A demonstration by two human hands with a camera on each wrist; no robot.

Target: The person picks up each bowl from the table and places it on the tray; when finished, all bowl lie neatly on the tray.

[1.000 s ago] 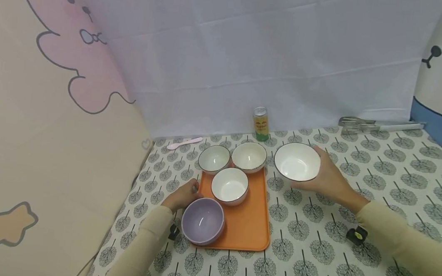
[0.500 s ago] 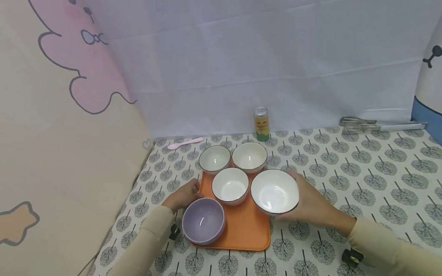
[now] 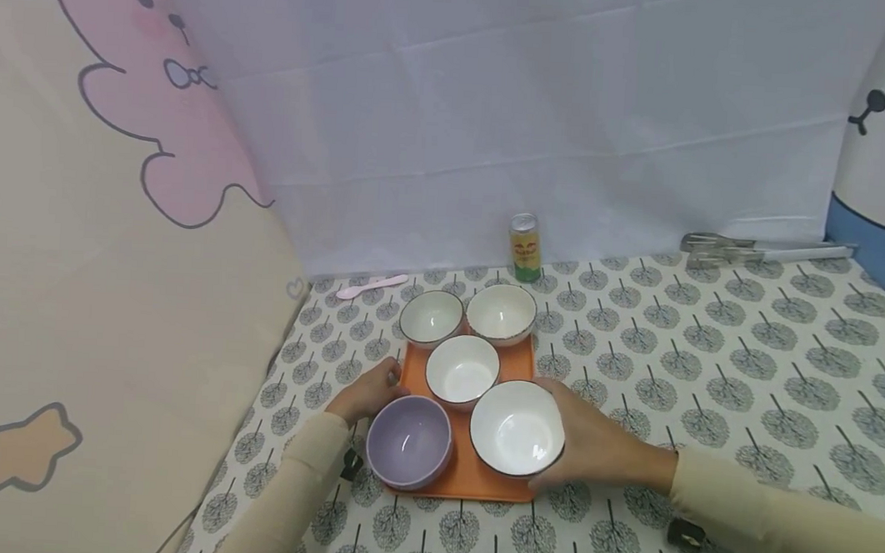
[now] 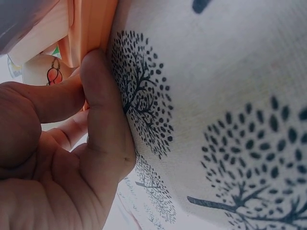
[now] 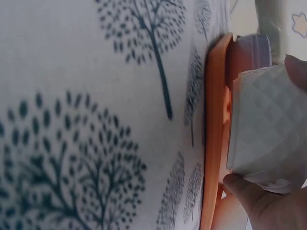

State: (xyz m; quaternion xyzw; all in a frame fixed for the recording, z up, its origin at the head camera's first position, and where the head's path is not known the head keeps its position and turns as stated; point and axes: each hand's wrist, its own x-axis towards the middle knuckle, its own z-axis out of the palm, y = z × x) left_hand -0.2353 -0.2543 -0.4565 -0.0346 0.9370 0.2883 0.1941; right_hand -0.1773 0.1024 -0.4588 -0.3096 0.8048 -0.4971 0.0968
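My right hand (image 3: 591, 441) grips a white bowl with a dark rim (image 3: 517, 427) by its right side, over the front right of an orange tray (image 3: 477, 485). In the right wrist view this bowl (image 5: 268, 124) has a quilted outer wall, and its base is close to the tray floor; whether they touch I cannot tell. My left hand (image 3: 369, 390) pinches the tray's left edge, with thumb and finger at the orange rim (image 4: 93, 28) in the left wrist view. On the tray, a purple bowl (image 3: 408, 442) stands front left and a white bowl (image 3: 462, 369) in the middle.
Two more pale bowls, one left (image 3: 431, 318) and one right (image 3: 500, 315), stand at the tray's far end. Behind them is a yellow-green can (image 3: 526, 249). A pink spoon-like utensil (image 3: 370, 287) lies back left; metal utensils (image 3: 759, 251) lie back right.
My right hand has carried the white bowl left and toward me, from beside the tray to over its front right part. The left hand has stayed at the tray's edge.
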